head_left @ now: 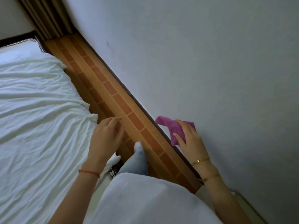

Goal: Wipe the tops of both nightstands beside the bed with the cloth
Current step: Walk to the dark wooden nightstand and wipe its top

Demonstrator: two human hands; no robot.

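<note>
Head view: right hand point(192, 139) grips purple cloth point(171, 126); left hand point(106, 135) relaxed, holding nothing; no legible writing.

- white rumpled bed sheet point(37, 110), left
- tiled floor strip point(103, 88), orange and red-brown, between bed and wall
- pale wall point(210, 62), right
- striped brown curtain point(47, 15), far left corner

— What do I have in view, by count?

— I count two hands: left hand point(106, 135), right hand point(189, 139). One purple cloth point(171, 128). One bed point(37, 113).

— Jewellery?

— One red string point(89, 172) on the left wrist. Two gold bracelets, upper bracelet point(200, 160), lower bracelet point(210, 177), on the right.

— Feet?

— One white sock point(139, 147).
</note>
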